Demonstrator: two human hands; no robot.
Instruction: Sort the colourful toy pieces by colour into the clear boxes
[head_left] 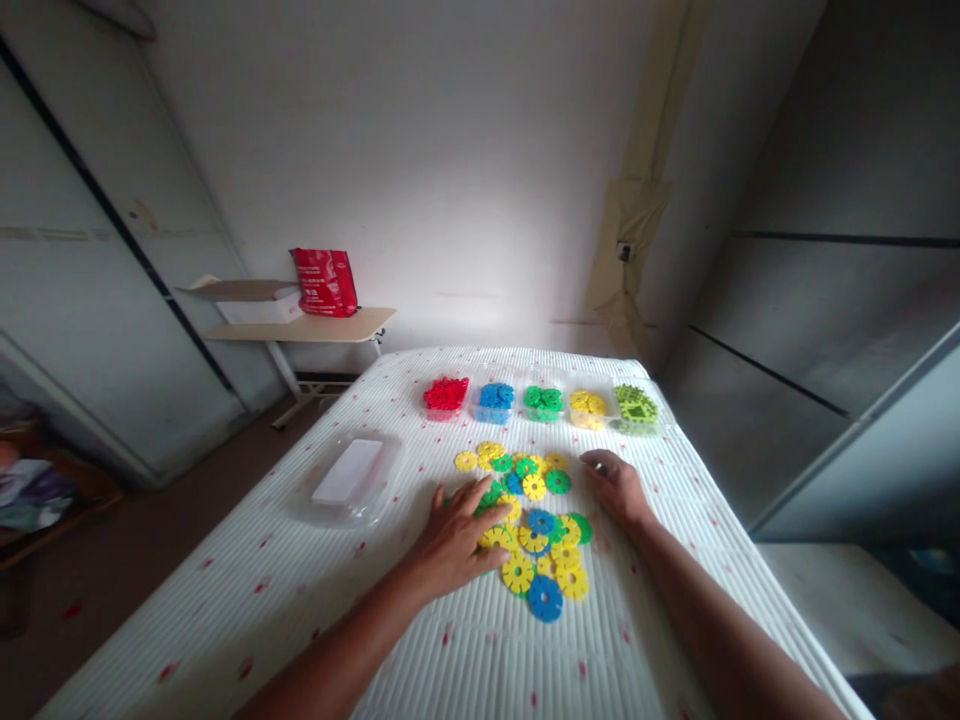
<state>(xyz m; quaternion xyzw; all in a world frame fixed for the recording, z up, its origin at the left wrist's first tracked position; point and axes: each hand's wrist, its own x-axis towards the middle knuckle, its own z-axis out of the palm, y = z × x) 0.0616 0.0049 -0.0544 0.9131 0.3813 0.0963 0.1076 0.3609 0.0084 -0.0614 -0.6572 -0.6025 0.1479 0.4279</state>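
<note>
Notched plastic discs in yellow, green and blue lie in a loose, overlapping pile, with a blue disc (545, 598) at its near end and a yellow disc (517, 572) beside it. My left hand (457, 535) rests palm down over the pile's left side, fingers spread and touching the discs. To the right of the pile, my right hand (619, 487) sits low on the tablecloth with its fingers loosely bent. I see nothing in it, though its palm is hidden. A green disc (558, 482) is among the pieces closest to it.
Along the far side stand clear tubs of red pieces (445, 394), blue discs (495, 398), green discs (543, 401), yellow discs (588, 405) and light green pieces (636, 405). A clear plastic lid or tray (300, 500) with a white label lies left. Beyond is a side table (352, 325) with a red bag (326, 283).
</note>
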